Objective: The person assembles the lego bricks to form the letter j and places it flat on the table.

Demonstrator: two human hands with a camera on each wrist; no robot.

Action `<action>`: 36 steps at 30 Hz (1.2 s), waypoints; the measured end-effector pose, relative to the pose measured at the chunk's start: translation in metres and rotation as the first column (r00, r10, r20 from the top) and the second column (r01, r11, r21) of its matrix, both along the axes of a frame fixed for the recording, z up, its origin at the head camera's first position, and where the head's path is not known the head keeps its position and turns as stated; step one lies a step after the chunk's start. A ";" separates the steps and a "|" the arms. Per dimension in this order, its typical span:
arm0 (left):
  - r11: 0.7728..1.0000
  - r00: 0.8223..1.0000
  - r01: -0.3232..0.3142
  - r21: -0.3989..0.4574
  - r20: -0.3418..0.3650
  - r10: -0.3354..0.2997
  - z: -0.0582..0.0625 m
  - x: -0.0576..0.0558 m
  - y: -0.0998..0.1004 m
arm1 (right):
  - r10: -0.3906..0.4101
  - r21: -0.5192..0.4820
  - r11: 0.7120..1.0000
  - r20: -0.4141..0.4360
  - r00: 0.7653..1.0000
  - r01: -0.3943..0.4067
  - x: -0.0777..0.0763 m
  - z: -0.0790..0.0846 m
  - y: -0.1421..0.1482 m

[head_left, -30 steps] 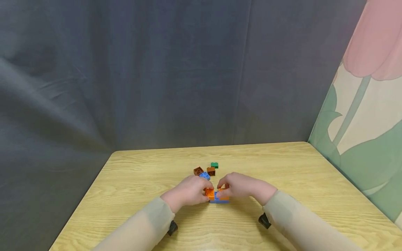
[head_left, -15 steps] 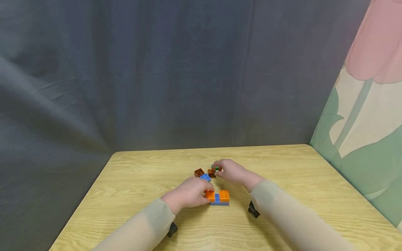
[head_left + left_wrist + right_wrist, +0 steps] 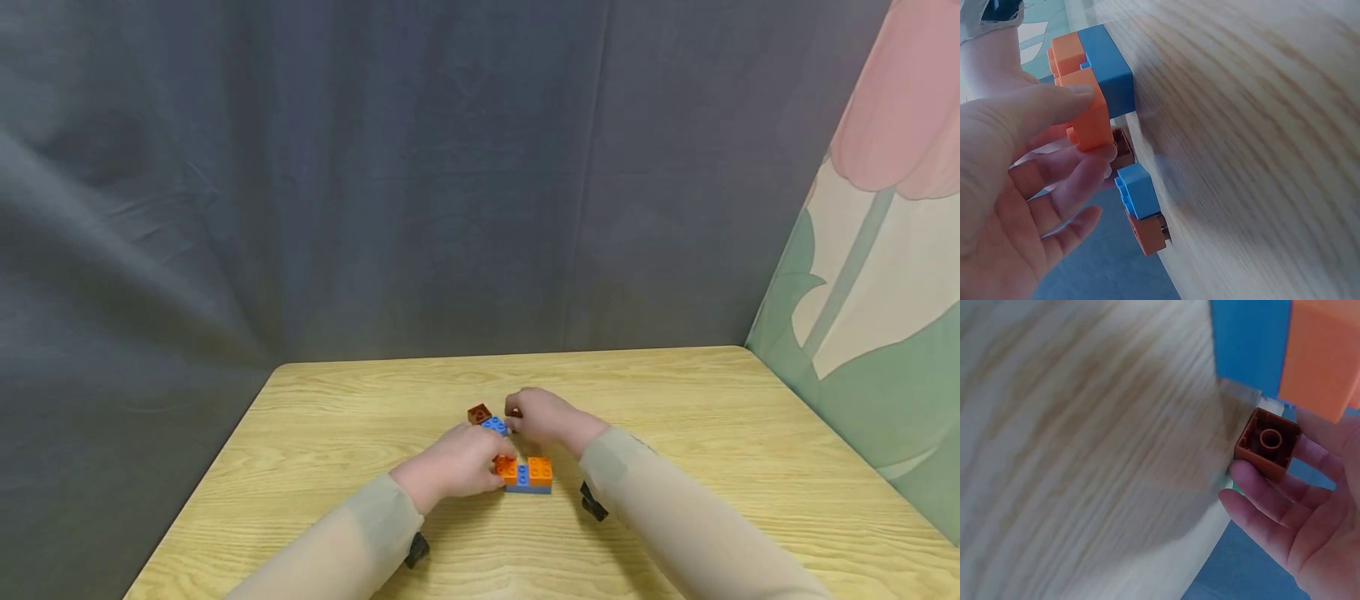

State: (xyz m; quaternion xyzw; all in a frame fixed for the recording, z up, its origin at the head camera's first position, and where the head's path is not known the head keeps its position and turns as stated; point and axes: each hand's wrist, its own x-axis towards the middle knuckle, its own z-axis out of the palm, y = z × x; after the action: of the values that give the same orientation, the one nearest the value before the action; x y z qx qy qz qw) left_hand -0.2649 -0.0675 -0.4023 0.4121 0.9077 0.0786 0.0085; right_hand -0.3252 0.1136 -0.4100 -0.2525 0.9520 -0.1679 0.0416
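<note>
My left hand [image 3: 456, 461] pinches an orange toy brick [image 3: 1092, 112] between thumb and fingers. That brick sits on one end of a longer blue brick [image 3: 1110, 72]. A second orange brick [image 3: 540, 471] sits on the other end, with blue studs showing between the two. Farther back on the table, my right hand [image 3: 546, 414] grips a brown brick [image 3: 1266, 442], whose hollow underside faces the right wrist camera. Only a sliver of a green brick [image 3: 1237, 487] shows behind the right fingers; in the head view that hand hides it.
A loose blue brick [image 3: 494, 426] and another brown brick [image 3: 479, 413] lie against each other behind the left hand. The wooden table [image 3: 337, 417] ends at a dark curtain [image 3: 450, 183]. A flowered panel [image 3: 885, 333] stands along the right side.
My right hand has left the right-hand orange brick, reached back to the loose bricks and taken hold of a brown one. The left hand keeps its grip on the left orange brick.
</note>
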 end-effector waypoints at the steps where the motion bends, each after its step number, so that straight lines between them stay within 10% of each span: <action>1: 1.000 1.000 0.000 -0.001 -0.002 0.000 0.000 0.000 0.000 | -0.007 0.005 1.000 -0.005 1.000 0.007 0.000 -0.001 0.001; 36: 1.000 1.000 -0.018 0.003 0.004 0.018 -0.002 0.000 0.002 | -0.007 -0.260 0.965 0.060 0.998 0.023 0.032 0.022 0.028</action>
State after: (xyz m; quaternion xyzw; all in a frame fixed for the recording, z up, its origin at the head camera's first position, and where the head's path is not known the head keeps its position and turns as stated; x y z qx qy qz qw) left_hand -0.2652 -0.0655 -0.4047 0.4039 0.9112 0.0808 0.0092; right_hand -0.2929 0.1415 -0.3878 -0.2435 0.9219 -0.2992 0.0346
